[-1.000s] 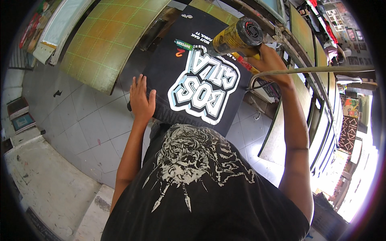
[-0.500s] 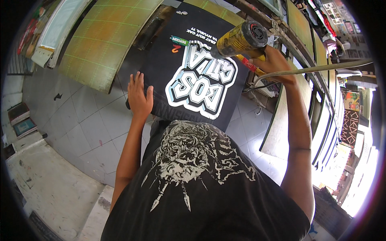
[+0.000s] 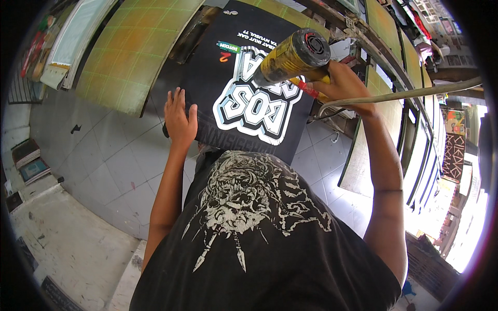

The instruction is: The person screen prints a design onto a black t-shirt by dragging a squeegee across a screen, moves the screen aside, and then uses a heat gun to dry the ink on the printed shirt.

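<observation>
While extending fingers (image 3: 177,97) of left hand (image 3: 180,119), grasping nothing, at left edge of one black printed cloth (image 3: 205,85), gripping one yellow-black heat gun (image 3: 290,57) in right hand (image 3: 343,87), nearer of two. Slanting long axis down-left, nozzle (image 3: 262,78) over white lettering (image 3: 252,111); gap unclear. Trailing one cord (image 3: 410,92) rightward. Beyond, at least two green-gridded boards (image 3: 135,52).

Heat gun (image 3: 293,56) covers part of white print (image 3: 255,115) — black shirt (image 3: 280,249) cut off by lower edge.
</observation>
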`<act>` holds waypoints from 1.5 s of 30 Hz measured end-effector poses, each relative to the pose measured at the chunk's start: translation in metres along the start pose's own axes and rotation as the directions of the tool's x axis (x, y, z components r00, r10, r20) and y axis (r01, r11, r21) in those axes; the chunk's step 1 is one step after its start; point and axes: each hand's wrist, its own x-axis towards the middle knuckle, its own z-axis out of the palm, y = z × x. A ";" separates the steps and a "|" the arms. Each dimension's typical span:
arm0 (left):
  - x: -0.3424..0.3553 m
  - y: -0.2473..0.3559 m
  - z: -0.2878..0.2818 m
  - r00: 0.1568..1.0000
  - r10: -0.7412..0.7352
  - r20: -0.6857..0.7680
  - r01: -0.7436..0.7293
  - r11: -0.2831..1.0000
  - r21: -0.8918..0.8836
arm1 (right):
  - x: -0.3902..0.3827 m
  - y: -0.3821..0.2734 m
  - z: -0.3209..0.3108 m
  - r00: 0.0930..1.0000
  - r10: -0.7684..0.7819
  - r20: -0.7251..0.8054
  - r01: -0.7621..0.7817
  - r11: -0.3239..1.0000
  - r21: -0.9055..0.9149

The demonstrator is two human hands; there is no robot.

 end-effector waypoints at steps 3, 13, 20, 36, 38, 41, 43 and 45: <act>0.000 0.000 0.001 1.000 -0.013 0.001 0.013 1.000 -0.002 | 0.000 0.002 0.006 0.999 -0.016 -0.037 0.015 1.000 -0.021; -0.001 0.001 0.001 1.000 -0.028 0.002 0.028 1.000 0.000 | -0.006 -0.004 0.009 0.999 0.028 0.026 -0.029 0.999 0.028; -0.002 -0.002 0.003 1.000 -0.012 -0.012 0.012 1.000 -0.016 | -0.005 -0.014 0.018 0.997 0.028 -0.072 -0.034 0.997 -0.074; -0.004 -0.004 0.005 0.999 0.000 -0.037 -0.001 1.000 -0.022 | -0.026 -0.036 0.017 0.995 0.095 0.013 -0.094 0.995 -0.025; -0.005 -0.005 0.006 0.999 -0.001 -0.039 0.000 1.000 -0.019 | -0.028 -0.038 0.017 0.997 0.076 0.025 -0.076 0.997 0.020; -0.004 -0.006 0.005 0.999 0.003 -0.037 -0.004 1.000 -0.030 | -0.031 -0.034 0.017 0.999 0.048 0.022 -0.049 0.999 0.025; -0.002 -0.004 0.004 0.999 0.003 -0.040 -0.004 0.999 -0.041 | -0.029 -0.030 0.020 0.996 0.085 0.001 -0.085 0.995 -0.045; -0.002 -0.004 0.005 0.999 0.005 -0.053 -0.006 1.000 -0.024 | -0.029 -0.027 0.024 0.998 0.063 0.014 -0.063 0.998 0.016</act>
